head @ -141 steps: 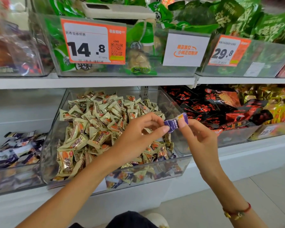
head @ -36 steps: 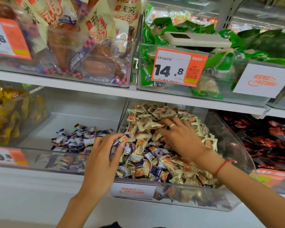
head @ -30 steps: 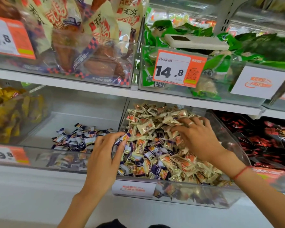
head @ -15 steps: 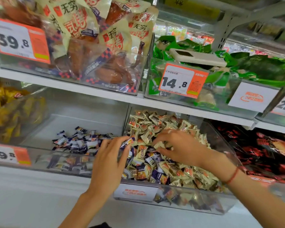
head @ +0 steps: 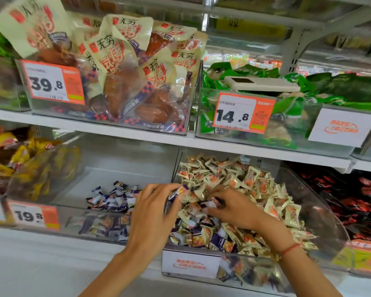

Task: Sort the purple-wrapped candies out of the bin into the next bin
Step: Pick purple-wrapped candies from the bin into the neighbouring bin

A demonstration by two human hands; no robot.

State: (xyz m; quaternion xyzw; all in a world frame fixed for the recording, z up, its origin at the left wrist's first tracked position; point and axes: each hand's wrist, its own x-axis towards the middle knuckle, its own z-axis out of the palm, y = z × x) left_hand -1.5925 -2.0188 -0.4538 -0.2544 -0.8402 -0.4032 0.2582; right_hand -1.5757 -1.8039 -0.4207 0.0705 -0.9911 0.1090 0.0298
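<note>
In the clear plastic left bin (head: 124,221) we count one loose heap of purple-wrapped candies (head: 114,197), too many to number. Our left hand (head: 152,217) still pinches a purple-and-white candy (head: 178,192) over the divider; it hasn't been dropped since half a second ago, so that transfer is pending. Our right hand (head: 231,205) has moved forward in the clear mixed bin (head: 321,211), fingers curled around, probably, another purple piece among cream-wrapped candies (head: 229,174).
</note>
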